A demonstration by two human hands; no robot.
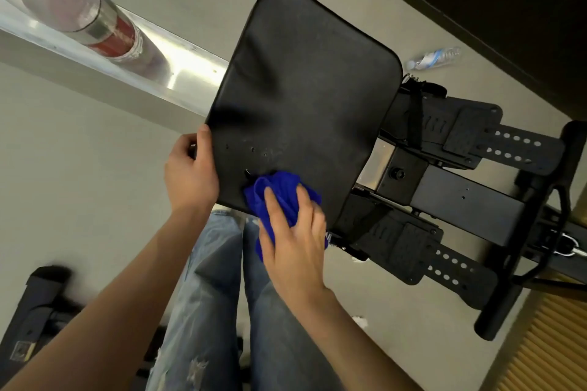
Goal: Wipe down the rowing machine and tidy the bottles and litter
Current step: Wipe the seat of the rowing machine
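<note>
One fuzzy cloth (277, 188) under flat R hand (296, 247); L hand (190, 175) grips rounded matte seat (301, 79).

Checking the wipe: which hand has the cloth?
The right hand, pressing the cloth on the seat; the left hand only grips the seat's edge.

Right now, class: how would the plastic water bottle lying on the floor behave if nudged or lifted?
The plastic water bottle lies on its side on the smooth floor, so it would probably roll. Its thin clear plastic suggests it is light and dents easily.
</note>
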